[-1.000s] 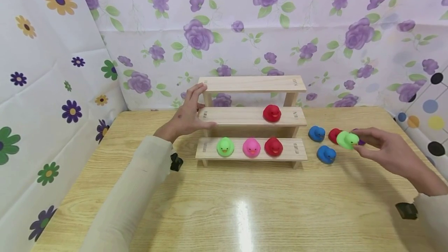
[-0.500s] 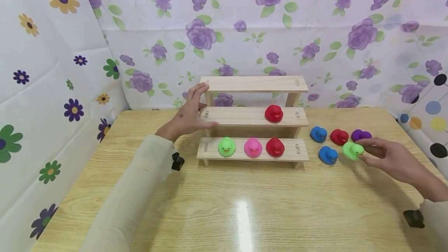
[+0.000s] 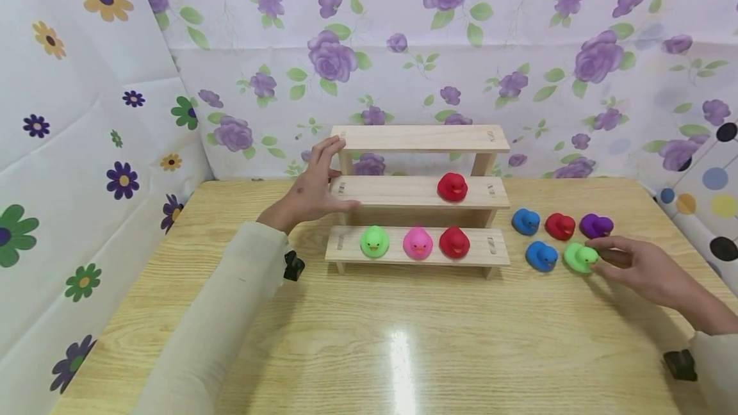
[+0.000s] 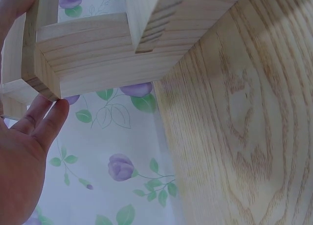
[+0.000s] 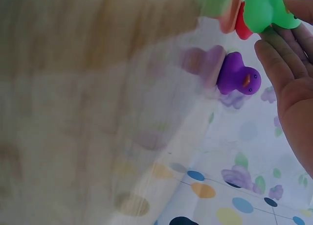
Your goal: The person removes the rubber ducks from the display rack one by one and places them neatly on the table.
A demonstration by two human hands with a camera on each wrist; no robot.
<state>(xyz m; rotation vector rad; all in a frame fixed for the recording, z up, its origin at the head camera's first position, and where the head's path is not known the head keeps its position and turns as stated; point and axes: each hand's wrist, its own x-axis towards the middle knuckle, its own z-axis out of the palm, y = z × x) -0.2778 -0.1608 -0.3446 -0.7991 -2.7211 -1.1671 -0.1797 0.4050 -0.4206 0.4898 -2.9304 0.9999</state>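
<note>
At the left end of a three-tier wooden shelf (image 3: pixel 398 192), my left hand (image 3: pixel 311 187) grips the middle board between thumb and fingers. In the left wrist view, the fingertips (image 4: pixel 57 107) press the board's end. My right hand (image 3: pixel 640 268) pinches a green rubber duck (image 3: pixel 581 257) by its head, low at the table on the right. On the shelf's bottom board sit another green duck (image 3: pixel 375 242), a pink duck (image 3: pixel 418 244) and a red duck (image 3: pixel 454 243). A red duck (image 3: pixel 452 187) stands on the middle board.
Right of the shelf lie two blue ducks, one behind (image 3: pixel 526 221) and one in front (image 3: pixel 542 255), plus a red duck (image 3: pixel 560 226) and a purple duck (image 3: pixel 596 225). Flowered cloth (image 3: pixel 254 43) hangs behind the wooden table (image 3: pixel 323 338).
My right hand has brought the green duck down and slightly right, to beside the front blue duck; the red and purple ducks behind are uncovered. My left hand keeps its hold on the shelf.
</note>
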